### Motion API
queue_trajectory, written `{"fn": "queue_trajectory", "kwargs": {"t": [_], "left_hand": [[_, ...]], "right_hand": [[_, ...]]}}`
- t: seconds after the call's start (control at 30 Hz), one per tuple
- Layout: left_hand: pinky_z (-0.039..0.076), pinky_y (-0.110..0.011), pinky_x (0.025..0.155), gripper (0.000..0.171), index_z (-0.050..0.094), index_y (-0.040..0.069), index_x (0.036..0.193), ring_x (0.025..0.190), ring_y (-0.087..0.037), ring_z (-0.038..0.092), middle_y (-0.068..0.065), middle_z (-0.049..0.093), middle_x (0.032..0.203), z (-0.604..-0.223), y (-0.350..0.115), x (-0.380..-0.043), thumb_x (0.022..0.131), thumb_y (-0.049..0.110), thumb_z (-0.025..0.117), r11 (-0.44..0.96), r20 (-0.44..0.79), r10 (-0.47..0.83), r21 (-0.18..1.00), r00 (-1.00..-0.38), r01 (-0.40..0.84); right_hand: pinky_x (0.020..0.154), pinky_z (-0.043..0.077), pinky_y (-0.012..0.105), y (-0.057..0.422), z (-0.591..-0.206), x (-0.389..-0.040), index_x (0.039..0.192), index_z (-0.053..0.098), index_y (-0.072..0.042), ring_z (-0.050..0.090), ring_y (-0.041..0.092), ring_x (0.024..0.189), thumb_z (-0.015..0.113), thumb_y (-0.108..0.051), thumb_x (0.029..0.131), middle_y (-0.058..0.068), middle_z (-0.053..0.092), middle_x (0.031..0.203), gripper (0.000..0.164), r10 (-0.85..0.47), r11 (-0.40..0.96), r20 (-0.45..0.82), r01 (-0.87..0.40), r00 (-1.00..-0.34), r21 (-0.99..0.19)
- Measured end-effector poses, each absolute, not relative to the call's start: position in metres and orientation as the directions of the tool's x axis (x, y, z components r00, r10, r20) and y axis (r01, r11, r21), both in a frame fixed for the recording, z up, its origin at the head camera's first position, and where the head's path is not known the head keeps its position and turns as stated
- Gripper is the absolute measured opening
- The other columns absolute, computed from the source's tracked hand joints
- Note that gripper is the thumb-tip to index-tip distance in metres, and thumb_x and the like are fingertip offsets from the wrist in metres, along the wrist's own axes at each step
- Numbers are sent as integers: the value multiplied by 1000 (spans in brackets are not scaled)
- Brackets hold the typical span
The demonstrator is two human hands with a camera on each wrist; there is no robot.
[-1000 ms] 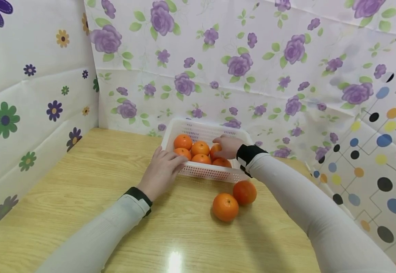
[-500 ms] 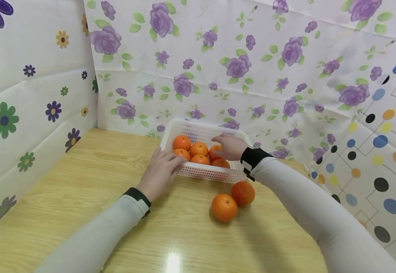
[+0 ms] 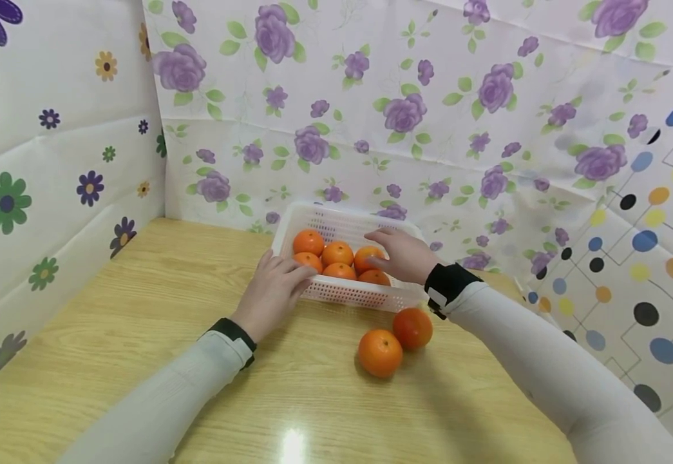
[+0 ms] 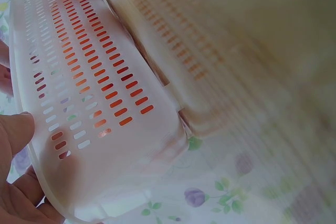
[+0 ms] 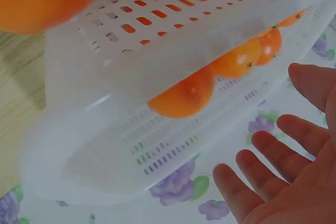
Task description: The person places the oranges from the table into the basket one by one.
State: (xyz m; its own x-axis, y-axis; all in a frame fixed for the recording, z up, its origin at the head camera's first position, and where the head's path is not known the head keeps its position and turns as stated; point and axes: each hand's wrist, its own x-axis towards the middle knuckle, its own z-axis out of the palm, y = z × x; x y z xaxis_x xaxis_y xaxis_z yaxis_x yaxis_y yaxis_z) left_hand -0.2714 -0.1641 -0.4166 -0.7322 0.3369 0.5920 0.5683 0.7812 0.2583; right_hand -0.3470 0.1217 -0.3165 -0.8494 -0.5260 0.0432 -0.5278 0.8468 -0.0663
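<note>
A white perforated plastic basket (image 3: 348,293) stands against the back cloth with several oranges (image 3: 338,254) inside. My left hand (image 3: 269,293) grips its front left rim; in the left wrist view the thumb (image 4: 18,132) lies on the outer side and the fingers curl beyond the rim. Over the basket's right part is my right hand (image 3: 408,254), its fingers spread and nothing held. It is nearest to the rear right orange (image 3: 366,259); the right wrist view shows a gap between the right hand (image 5: 286,166) and the fruit.
On the wooden table (image 3: 197,309), in front of the basket, an orange (image 3: 380,353) and a redder orange (image 3: 413,328) sit side by side. Flower-printed cloth (image 3: 313,84) rises behind the basket, and dotted cloth (image 3: 649,277) stands to the right.
My right hand has drawn back a little to the right, away from the rear right orange, which shows more fully now. The left hand and the basket stay in place.
</note>
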Motion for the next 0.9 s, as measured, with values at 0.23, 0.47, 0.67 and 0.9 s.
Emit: {"fn": "queue_trajectory", "kwargs": {"t": [0.23,0.47,0.67,0.9], "left_hand": [[25,-67,130,21,81,18,125,118,-34,68,-5,77,118,-416,-163,-271,104,16,80,777,580,327,284,-746,562],[24,-67,131,21,81,19,125,119,-33,68,-4,77,118,-416,-163,-271,105,17,79,780,574,324,288,-752,555],[25,-67,131,19,81,18,125,118,-33,68,-4,77,118,-415,-164,-272,106,18,77,777,580,325,287,-747,561],[25,-67,131,19,80,19,125,118,-34,68,-5,77,118,-415,-164,-271,106,18,78,781,577,328,280,-748,558]], "right_hand": [[121,45,58,134,-321,-338,159,58,-5,51,44,150,74,-29,109,23,55,161,57,-554,824,89,-560,-828,-87],[117,49,59,141,-318,-323,158,58,-5,54,43,147,77,-27,107,21,57,160,59,-555,818,139,-569,-820,-86],[112,56,55,142,-317,-309,156,61,-7,59,40,142,79,-25,106,18,61,155,57,-599,785,209,-618,-773,-37],[114,53,57,146,-316,-291,158,59,-8,57,39,144,77,-31,107,16,59,158,59,-602,775,239,-629,-762,-54]]}}
